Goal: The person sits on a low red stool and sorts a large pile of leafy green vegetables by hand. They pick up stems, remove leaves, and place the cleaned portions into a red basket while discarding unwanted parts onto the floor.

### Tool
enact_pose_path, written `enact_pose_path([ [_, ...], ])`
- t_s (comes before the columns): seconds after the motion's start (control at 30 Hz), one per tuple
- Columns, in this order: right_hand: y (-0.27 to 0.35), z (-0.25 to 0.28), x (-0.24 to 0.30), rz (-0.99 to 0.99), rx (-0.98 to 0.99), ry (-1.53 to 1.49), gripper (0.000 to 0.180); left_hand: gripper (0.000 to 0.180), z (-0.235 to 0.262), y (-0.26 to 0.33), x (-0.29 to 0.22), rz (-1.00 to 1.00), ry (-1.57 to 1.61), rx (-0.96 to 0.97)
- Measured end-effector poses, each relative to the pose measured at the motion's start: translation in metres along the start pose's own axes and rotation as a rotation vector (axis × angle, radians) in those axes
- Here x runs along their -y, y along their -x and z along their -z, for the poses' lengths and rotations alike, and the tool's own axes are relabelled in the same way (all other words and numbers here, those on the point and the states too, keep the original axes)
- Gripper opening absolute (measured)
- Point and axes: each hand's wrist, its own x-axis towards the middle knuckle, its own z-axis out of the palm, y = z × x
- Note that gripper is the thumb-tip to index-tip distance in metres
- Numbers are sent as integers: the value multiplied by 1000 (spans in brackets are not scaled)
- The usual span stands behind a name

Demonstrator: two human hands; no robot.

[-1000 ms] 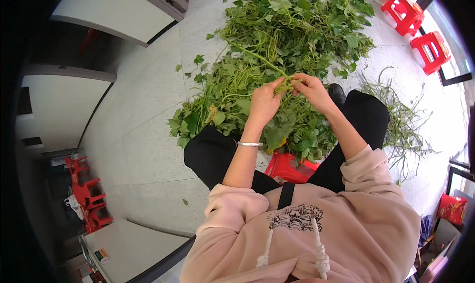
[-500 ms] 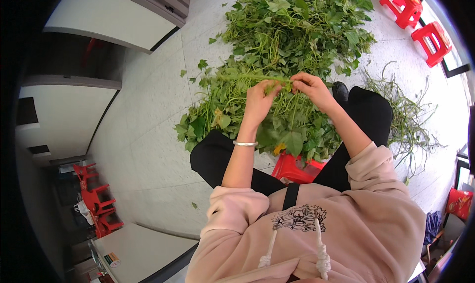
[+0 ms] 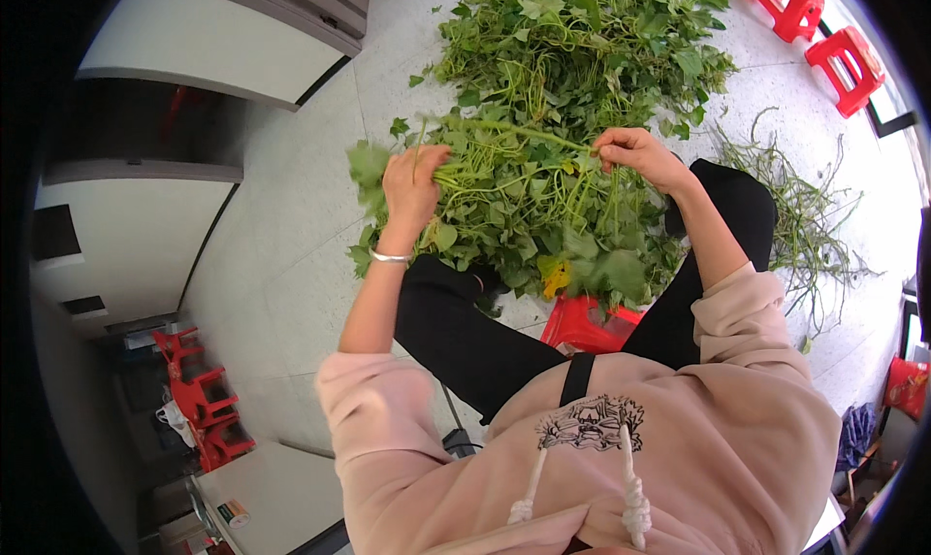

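My left hand (image 3: 412, 184), with a silver bangle at its wrist, is over the left side of a leafy green heap (image 3: 524, 181). Its fingers are curled, with a thin stalk rising past them and a blurred green leaf (image 3: 368, 163) beside the hand; the grip is partly hidden. Over on the right, my right hand (image 3: 638, 155) pinches a long green vine stem (image 3: 514, 128) at one end. That stem stretches leftward above the heap toward my left hand. Leaves and a yellow leaf (image 3: 555, 277) hang between my knees.
A red stool (image 3: 590, 324) shows between my legs. Thin bare stems (image 3: 800, 215) lie in a tangle on the floor to my right. Two red stools (image 3: 847, 70) stand at the far right. More red stools (image 3: 204, 395) and a pale table (image 3: 276, 492) are at lower left.
My hands were close together on the vine and are now wide apart. The left hand has swept left, while the right has shifted slightly right with the stem.
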Motion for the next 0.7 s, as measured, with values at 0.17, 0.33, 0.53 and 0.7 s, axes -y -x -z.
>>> enact_pose_path([
  [0.17,-9,-23,-15,22,-176,-29,18,21,-31,3,-49,744,523,90],
  [0.33,-17,-48,-30,36,-282,35,18,17,-56,-24,-125,610,311,151],
  [0.53,-9,-62,-11,117,-525,453,17,22,-73,-18,-141,442,307,95],
  [0.7,-9,-66,-6,149,-503,467,16,22,-76,-24,-135,511,448,51],
])
